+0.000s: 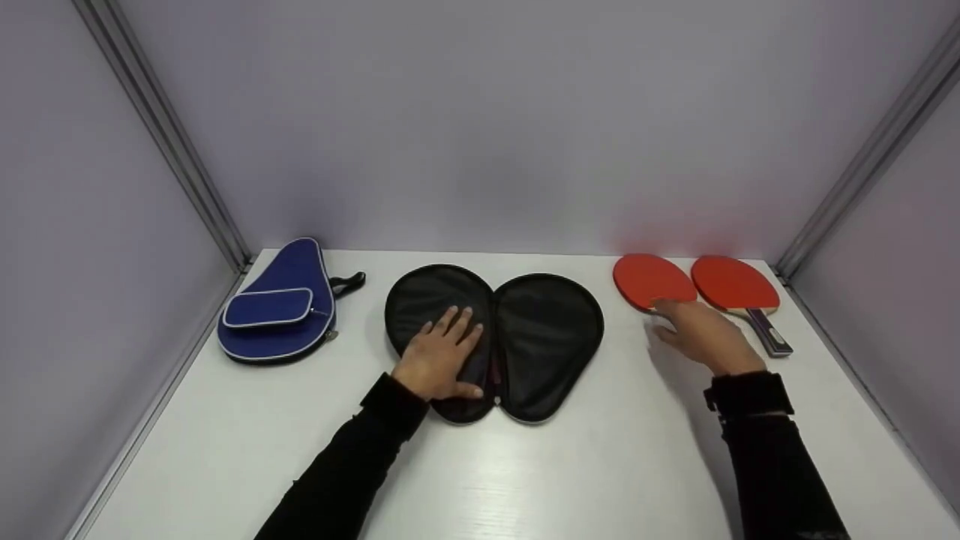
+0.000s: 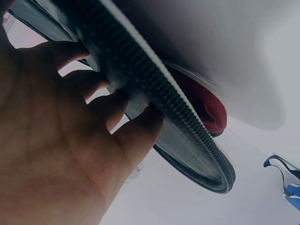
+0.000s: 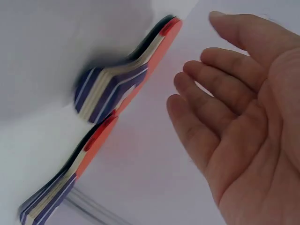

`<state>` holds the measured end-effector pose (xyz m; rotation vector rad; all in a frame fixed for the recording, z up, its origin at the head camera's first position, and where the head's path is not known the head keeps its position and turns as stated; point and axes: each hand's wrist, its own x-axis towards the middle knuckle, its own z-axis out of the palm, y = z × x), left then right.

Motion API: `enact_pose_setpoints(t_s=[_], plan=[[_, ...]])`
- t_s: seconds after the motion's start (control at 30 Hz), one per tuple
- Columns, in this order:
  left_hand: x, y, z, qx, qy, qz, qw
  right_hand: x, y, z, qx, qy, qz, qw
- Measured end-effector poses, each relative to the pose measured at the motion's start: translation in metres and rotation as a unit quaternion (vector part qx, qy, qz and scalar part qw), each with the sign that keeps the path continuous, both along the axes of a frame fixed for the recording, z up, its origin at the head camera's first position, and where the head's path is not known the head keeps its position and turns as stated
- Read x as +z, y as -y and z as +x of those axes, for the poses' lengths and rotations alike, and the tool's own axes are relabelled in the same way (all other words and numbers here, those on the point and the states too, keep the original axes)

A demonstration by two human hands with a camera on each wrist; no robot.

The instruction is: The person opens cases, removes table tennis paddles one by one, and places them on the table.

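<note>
A black paddle case (image 1: 547, 341) lies unfolded on the table in the head view, its two halves side by side. My left hand (image 1: 441, 358) rests on the left half with fingers spread; the left wrist view shows the fingertips against the case's dark lining (image 2: 187, 154). Two red table tennis paddles lie at the right, a left one (image 1: 651, 279) and a right one (image 1: 733, 283) with a striped handle (image 3: 49, 199). Over the left paddle's handle hovers my right hand (image 1: 709, 337), fingers loosely bent; in the right wrist view it stands apart from both paddles.
A blue paddle case (image 1: 289, 330) with white piping, a front pocket and a black strap (image 1: 349, 283) lies at the far left. Pale panels (image 1: 480, 135) wall in the white table (image 1: 600, 472) at the back and both sides.
</note>
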<state>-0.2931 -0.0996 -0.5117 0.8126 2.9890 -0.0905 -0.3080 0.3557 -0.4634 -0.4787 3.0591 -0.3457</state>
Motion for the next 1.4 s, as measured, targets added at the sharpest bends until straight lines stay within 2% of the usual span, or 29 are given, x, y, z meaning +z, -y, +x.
enact_pose_setpoints(t_s=[0.03, 0.07, 0.13, 0.2, 0.23, 0.3, 0.37, 0.43, 0.47, 0.5, 0.63, 0.83, 0.93, 1.07, 1.1, 1.23, 1.33, 1.4], plan=[[0.008, -0.002, 0.005, 0.003, 0.004, -0.004, 1.0000, 0.001, 0.005, 0.001, 0.006, -0.008, -0.001, 1.000], [0.012, -0.002, 0.007, 0.003, 0.004, -0.004, 1.0000, 0.002, 0.010, 0.002, 0.010, -0.017, -0.001, 1.000], [0.010, -0.002, 0.007, 0.001, 0.000, -0.005, 1.0000, 0.002, 0.020, 0.004, 0.017, -0.030, 0.001, 0.999], [-0.004, 0.002, -0.001, -0.009, -0.012, 0.010, 0.9998, 0.002, 0.030, 0.006, 0.024, -0.049, 0.006, 0.998], [-0.005, 0.003, -0.001, -0.014, -0.023, 0.007, 0.9996, 0.001, 0.035, 0.007, 0.030, -0.057, 0.010, 0.998], [-0.017, 0.006, -0.009, -0.020, -0.027, 0.019, 0.9992, -0.002, 0.044, 0.009, 0.049, -0.074, 0.019, 0.996], [-0.023, 0.007, -0.013, -0.022, -0.021, 0.030, 0.9991, -0.005, 0.054, 0.011, 0.071, -0.092, 0.029, 0.993], [-0.022, 0.006, -0.014, -0.020, -0.011, 0.030, 0.9993, -0.009, 0.062, 0.013, 0.091, -0.105, 0.038, 0.990], [-0.028, 0.007, -0.018, -0.019, -0.001, 0.035, 0.9992, -0.010, 0.067, 0.014, 0.097, -0.108, 0.043, 0.988], [-0.029, 0.008, -0.019, -0.020, 0.002, 0.043, 0.9989, -0.011, 0.071, 0.016, 0.102, -0.109, 0.046, 0.988], [-0.023, 0.009, -0.017, -0.022, -0.002, 0.038, 0.9991, -0.012, 0.088, 0.023, 0.109, -0.098, 0.054, 0.988], [0.018, 0.002, 0.001, -0.028, -0.028, -0.006, 0.9992, -0.013, 0.106, 0.033, 0.138, -0.086, 0.062, 0.985], [0.025, 0.006, 0.002, -0.035, -0.035, 0.012, 0.9987, -0.016, 0.112, 0.036, 0.149, -0.080, 0.062, 0.984], [0.029, 0.013, -0.003, -0.035, -0.032, 0.041, 0.9980, -0.019, 0.116, 0.037, 0.155, -0.080, 0.061, 0.983], [0.036, 0.014, -0.002, -0.028, -0.025, 0.044, 0.9983, -0.020, 0.117, 0.037, 0.155, -0.080, 0.061, 0.983], [0.036, 0.026, -0.012, -0.013, -0.042, 0.073, 0.9964, -0.022, 0.118, 0.036, 0.154, -0.083, 0.063, 0.983], [0.036, 0.037, -0.019, 0.016, -0.063, 0.105, 0.9923, -0.023, 0.118, 0.034, 0.150, -0.075, 0.067, 0.984], [0.037, 0.046, -0.024, 0.051, -0.080, 0.129, 0.9870, -0.023, 0.118, 0.033, 0.147, -0.071, 0.069, 0.984]])
